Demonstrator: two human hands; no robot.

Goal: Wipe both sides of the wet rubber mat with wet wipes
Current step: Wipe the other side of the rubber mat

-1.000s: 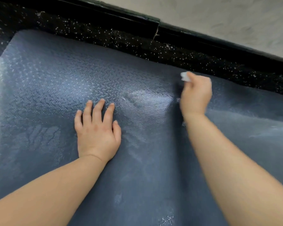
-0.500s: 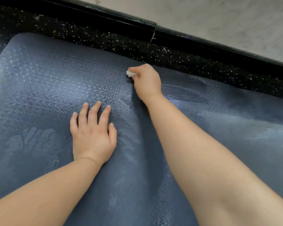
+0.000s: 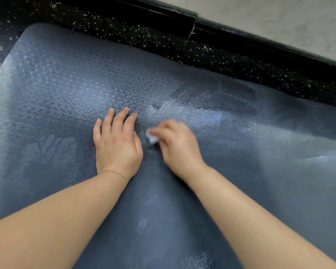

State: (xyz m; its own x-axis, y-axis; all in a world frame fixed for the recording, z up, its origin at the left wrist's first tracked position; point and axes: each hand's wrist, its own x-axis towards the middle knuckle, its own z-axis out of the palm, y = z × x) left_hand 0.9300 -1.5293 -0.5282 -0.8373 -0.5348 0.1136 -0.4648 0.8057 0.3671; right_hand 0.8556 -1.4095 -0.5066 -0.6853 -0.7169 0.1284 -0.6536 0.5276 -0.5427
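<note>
A large dark blue-grey rubber mat (image 3: 56,90) with a textured, wet, streaky surface covers most of the view. My left hand (image 3: 117,144) lies flat on it with straight fingers, pressing it down near the middle. Just to its right, my right hand (image 3: 179,144) grips a small crumpled white wet wipe (image 3: 152,137) against the mat; the hand is motion-blurred. Only a corner of the wipe shows past my fingers.
The mat lies on a black speckled floor (image 3: 202,53). A black skirting strip (image 3: 241,39) runs along the far side, with a pale wall (image 3: 279,14) behind it. The mat's rounded far-left corner (image 3: 30,29) is visible.
My right hand swept the wipe leftward across the mat's far part, then pulled back towards me, ending beside my left hand. My left hand stayed flat in place.
</note>
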